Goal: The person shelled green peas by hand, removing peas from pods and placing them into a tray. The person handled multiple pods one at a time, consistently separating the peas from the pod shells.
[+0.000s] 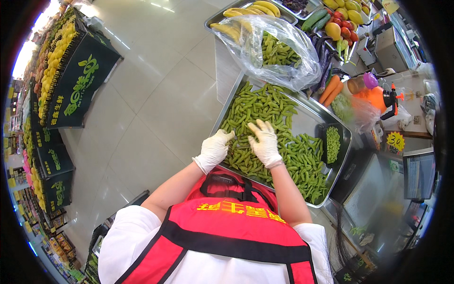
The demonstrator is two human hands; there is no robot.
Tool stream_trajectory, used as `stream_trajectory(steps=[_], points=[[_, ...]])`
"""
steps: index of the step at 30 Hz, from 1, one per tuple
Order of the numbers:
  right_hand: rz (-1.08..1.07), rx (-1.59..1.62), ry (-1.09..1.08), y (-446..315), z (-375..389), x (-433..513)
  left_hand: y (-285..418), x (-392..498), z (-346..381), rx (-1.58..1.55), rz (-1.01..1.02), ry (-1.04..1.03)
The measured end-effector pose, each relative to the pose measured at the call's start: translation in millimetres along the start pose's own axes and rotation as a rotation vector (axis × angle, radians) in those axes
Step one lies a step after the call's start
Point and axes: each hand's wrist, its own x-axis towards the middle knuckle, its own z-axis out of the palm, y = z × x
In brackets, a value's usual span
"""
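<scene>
Edamame pods (253, 106) lie heaped over much of a shallow metal tray (308, 120) in front of me. My left hand (215, 148), in a white glove, is at the tray's left edge with its fingers curled. Whether a pod is between the fingertips is hidden. Palm down, my gloved right hand (264, 143) rests on the pods with its fingers apart. A small black tray (323, 142) of shelled green beans (332, 145) stands inside the metal tray at the right. Beyond the far edge sits a clear plastic bag (241, 60) with more pods (278, 51) inside.
Bananas (264, 9), eggplants (324, 67), carrots (331, 88) and tomatoes (345, 30) lie behind the tray. An orange spray bottle (372, 99) is at the right, near a monitor (419, 174). Fruit stands (81, 81) line the left, across a tiled floor (156, 92).
</scene>
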Motion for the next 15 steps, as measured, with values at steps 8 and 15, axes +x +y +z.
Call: stream_trajectory(steps=[8, 15], points=[[-0.044, 0.309, -0.363, 2.2, -14.5, -38.6, -5.5, -11.2, -3.1, -0.003, -0.149, 0.015], [0.148, 0.026, 0.077, 40.6, -42.1, 49.0, -9.6, -11.6, 4.0, -0.091, -0.134, 0.110]])
